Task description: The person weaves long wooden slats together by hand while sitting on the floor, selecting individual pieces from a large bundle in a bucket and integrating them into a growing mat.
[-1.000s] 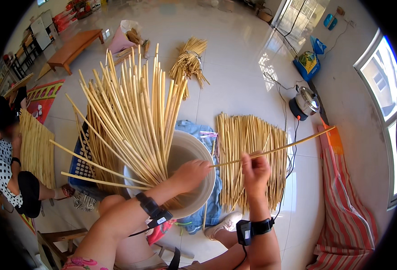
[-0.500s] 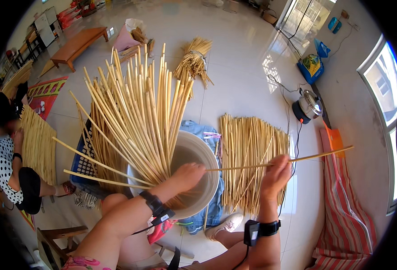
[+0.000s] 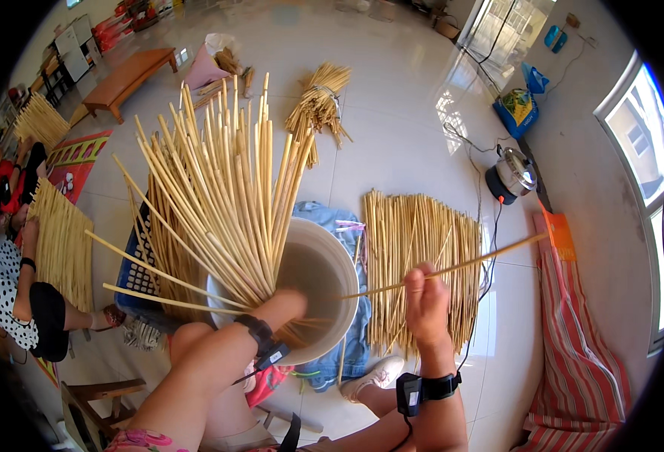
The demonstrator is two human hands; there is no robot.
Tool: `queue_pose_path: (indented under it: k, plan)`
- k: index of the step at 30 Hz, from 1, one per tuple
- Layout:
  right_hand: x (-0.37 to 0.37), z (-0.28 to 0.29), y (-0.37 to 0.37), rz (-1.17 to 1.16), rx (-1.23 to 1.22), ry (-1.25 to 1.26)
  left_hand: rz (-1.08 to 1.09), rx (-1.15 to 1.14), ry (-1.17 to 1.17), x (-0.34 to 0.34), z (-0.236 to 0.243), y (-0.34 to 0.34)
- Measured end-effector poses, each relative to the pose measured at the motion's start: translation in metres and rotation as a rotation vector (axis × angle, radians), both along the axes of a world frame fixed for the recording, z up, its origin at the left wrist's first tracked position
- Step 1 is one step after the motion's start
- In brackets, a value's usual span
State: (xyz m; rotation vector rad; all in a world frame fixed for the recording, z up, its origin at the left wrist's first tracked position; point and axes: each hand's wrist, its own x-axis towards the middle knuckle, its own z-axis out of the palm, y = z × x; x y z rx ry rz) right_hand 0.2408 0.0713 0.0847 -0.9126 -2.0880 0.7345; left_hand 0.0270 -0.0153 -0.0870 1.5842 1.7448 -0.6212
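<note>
A long thin straw-coloured stalk (image 3: 490,256) is pinched in my right hand (image 3: 427,305), slanting up to the right. Its lower left end reaches over the rim of a white bucket (image 3: 349,264), free of my other hand. My left hand (image 3: 285,303) is over the bucket at the base of a bundle of stalks (image 3: 230,203); motion smears its fingers. The bundle stands in the bucket, fanning up and leftward, with cloudy water around its lower ends. Right of the bucket, a flat layer of stalks (image 3: 422,248) lies side by side, partly over blue denim cloth (image 3: 358,331).
A blue plastic basket (image 3: 140,256) with more stalks stands left of the bucket. Beyond lie a tied bundle (image 3: 318,102) and a low wooden table (image 3: 132,79). An electric pot (image 3: 514,177) with cords stands at right. People at left hold stalk mats (image 3: 61,245).
My left hand has let go of the stalk's end and moved left and down toward the bundle. My right hand, still pinching the stalk, has shifted left and slightly down.
</note>
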Motion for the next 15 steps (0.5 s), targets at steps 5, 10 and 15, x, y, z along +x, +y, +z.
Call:
queue_pose_path:
  k: [5,10,15]
  plan:
    - [-0.009,-0.006,-0.003,0.112,-0.163,-0.071,0.202,0.350,-0.334,0.010,0.024,0.008]
    - [-0.022,-0.009,-0.004,0.107,-0.177,0.017,0.173,0.790,-0.712,0.013,0.041,0.004]
    - [-0.031,-0.013,0.000,0.020,-0.306,0.143,0.072,0.801,-0.604,0.013,0.050,0.005]
